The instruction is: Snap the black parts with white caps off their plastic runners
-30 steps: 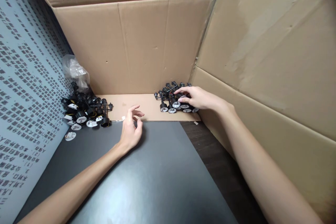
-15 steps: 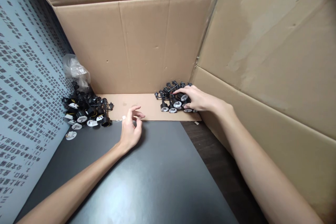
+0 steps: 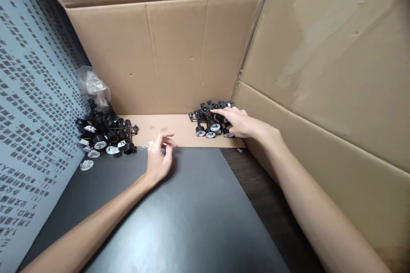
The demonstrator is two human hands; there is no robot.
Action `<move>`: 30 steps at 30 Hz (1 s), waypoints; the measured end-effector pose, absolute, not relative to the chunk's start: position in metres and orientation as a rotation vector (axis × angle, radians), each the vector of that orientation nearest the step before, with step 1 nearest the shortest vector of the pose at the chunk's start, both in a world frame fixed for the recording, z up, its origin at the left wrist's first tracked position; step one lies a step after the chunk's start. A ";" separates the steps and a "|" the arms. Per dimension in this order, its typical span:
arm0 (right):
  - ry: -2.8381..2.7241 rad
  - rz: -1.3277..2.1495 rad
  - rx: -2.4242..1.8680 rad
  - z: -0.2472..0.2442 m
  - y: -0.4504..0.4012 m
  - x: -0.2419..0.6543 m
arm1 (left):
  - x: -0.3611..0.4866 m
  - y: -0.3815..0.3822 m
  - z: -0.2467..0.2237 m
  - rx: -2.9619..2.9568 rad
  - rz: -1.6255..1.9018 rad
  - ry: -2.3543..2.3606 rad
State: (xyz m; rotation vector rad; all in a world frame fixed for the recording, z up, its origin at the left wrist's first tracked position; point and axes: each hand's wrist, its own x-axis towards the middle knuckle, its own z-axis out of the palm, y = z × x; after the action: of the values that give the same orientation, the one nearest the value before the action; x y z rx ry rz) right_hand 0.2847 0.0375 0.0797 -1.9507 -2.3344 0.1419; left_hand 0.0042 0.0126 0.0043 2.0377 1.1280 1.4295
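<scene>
Your right hand (image 3: 245,123) is at the right-hand cluster of small black lamp-post-shaped pieces with round white-faced bases (image 3: 210,124), right of centre in the frame, on the flat tan cardboard strip (image 3: 179,130). Since the previous view, its index finger has straightened along the top of the cluster, and the white-faced base that showed clearly beneath that finger is now mostly covered. In my judgement, this indicates an adjustment or loosening of contact there; a completed release is not established. The index finger and thumb stand well apart, but whether your right fingers hold a piece cannot be told.

Your left hand (image 3: 158,158) remains left of centre, over the far edge of the smooth dark-grey table (image 3: 195,196). Its fingers are slightly more curled than before, leaving a narrow gap to the thumb, with no piece visible between them.

Obstructions: your right hand covers the right end of the cluster, so its count is unverified. The tangled heap of black pieces with yellow wires (image 3: 107,134), at left, overlaps too closely to separate. The crumpled clear plastic bag (image 3: 92,85) above it has unreadable contents. Both forearms are cut off by the lower frame edge.
</scene>
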 end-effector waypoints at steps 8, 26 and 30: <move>-2.329 0.163 -2.048 0.075 0.038 0.279 | 0.004 0.014 0.003 2.064 1.415 1.107; -2.209 0.027 -1.520 0.096 0.014 0.243 | 0.007 0.010 0.004 2.105 1.435 1.100; -2.152 0.186 -1.212 0.086 0.002 0.190 | 0.008 0.009 0.005 2.107 1.450 1.113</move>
State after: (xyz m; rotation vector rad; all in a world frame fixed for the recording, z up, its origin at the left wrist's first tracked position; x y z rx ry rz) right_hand 0.1901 0.0018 0.0857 -1.2120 -2.1524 0.1857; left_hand 0.0080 0.0094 0.0050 2.1070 1.1134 1.4502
